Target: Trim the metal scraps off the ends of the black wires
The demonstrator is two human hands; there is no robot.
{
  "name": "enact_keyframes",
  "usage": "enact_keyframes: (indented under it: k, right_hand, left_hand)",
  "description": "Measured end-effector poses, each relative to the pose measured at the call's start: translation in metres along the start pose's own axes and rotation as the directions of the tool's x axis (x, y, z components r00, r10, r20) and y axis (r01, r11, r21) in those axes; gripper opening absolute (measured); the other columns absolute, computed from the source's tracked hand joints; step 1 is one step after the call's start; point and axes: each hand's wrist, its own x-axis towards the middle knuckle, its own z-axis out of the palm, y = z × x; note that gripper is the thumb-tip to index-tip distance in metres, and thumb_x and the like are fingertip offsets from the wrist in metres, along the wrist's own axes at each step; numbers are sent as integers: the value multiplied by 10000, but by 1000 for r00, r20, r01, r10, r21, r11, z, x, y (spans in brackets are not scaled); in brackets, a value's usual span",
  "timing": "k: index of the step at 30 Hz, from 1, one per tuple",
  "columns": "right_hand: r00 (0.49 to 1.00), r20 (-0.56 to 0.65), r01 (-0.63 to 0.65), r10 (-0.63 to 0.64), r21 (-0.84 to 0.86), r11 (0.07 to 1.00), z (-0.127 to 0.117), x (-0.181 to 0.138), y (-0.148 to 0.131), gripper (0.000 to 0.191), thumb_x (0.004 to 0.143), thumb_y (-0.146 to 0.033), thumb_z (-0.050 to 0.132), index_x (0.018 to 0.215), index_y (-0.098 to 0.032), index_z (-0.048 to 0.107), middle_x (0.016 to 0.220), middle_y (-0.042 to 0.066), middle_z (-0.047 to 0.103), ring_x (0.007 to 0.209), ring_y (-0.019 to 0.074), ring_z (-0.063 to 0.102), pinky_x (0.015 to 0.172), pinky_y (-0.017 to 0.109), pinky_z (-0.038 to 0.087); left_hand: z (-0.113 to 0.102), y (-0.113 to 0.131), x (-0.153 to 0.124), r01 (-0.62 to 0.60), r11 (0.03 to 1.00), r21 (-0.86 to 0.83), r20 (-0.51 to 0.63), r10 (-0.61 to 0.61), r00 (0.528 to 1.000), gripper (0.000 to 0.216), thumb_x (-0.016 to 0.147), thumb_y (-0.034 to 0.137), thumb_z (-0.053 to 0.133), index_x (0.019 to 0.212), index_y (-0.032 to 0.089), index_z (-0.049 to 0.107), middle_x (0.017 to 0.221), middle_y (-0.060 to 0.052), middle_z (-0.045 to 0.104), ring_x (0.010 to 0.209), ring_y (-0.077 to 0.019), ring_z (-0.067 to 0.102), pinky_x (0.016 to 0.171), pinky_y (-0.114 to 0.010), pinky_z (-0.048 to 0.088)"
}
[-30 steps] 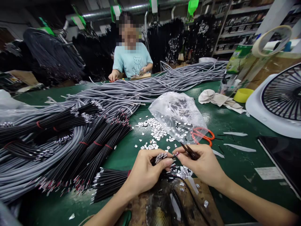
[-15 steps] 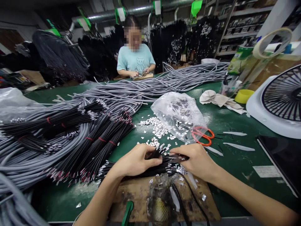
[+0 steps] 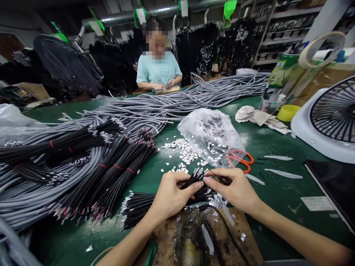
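Observation:
My left hand point(image 3: 169, 195) is closed on a small bunch of thin black wires point(image 3: 194, 176) with silver tips, held just above the green table point(image 3: 271, 147). My right hand point(image 3: 235, 188) pinches the tip of one of those wires and also holds a small dark cutter point(image 3: 222, 179). A tied bundle of black wires point(image 3: 138, 208) lies under my left wrist. Loose silver terminals point(image 3: 184, 150) are scattered ahead of my hands, and a few more point(image 3: 217, 201) lie under my right hand. A worn wooden board point(image 3: 199, 240) sits at the near edge.
A clear plastic bag point(image 3: 210, 135) lies over orange scissors point(image 3: 240, 159). Grey cables point(image 3: 155, 107) and black wire bundles point(image 3: 111, 162) fill the left half. A white fan point(image 3: 327, 118), a yellow bowl point(image 3: 287, 112), rags point(image 3: 257, 116) and a dark tablet point(image 3: 335, 184) stand right. A person in a light blue shirt point(image 3: 158, 70) works opposite.
My hands lowered to the wire bundle on the table half a second ago, then lifted again with a few wires. My right fingers now pinch one wire tip.

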Motion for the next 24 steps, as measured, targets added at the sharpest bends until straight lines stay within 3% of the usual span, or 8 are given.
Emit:
enact_keyframes:
  k: [6, 12, 18, 24]
  right_hand:
    - [999, 45, -10, 8, 50, 999, 4, -1, -5, 233, 797, -303, 515, 687, -121, 608, 576, 2, 501, 529, 102, 411, 477, 219, 319]
    - [999, 30, -45, 41, 149, 988, 4, -1, -5, 202, 778, -301, 543, 723, -125, 627, 622, 11, 541, 562, 106, 434, 504, 218, 341]
    - [991, -6, -128, 134, 252, 959, 8, -4, -5, 206, 730, -309, 586, 773, -125, 669, 588, 16, 548, 502, 96, 419, 456, 217, 329]
    - [993, -26, -105, 112, 198, 975, 9, -4, -7, 215, 743, -292, 556, 792, -122, 678, 535, 11, 536, 473, 106, 439, 440, 226, 346]
  left_hand:
    - [1, -1, -4, -85, 986, 141, -68, 95, 993, 428, 770, 385, 532, 486, 153, 311, 525, 40, 250, 518, -84, 250, 471, -230, 198]
    - [2, -2, -6, -71, 996, 59, -95, 76, 993, 388, 779, 373, 528, 488, 141, 417, 485, 32, 342, 492, -86, 312, 460, -235, 215]
    - [6, -1, -6, -153, 985, 80, -215, 167, 962, 376, 722, 307, 611, 460, 140, 400, 486, 36, 346, 497, -81, 309, 483, -231, 241]
    - [4, 3, -7, 7, 996, -94, -148, -21, 989, 354, 709, 351, 617, 473, 137, 461, 415, 30, 425, 404, -75, 365, 398, -203, 259]
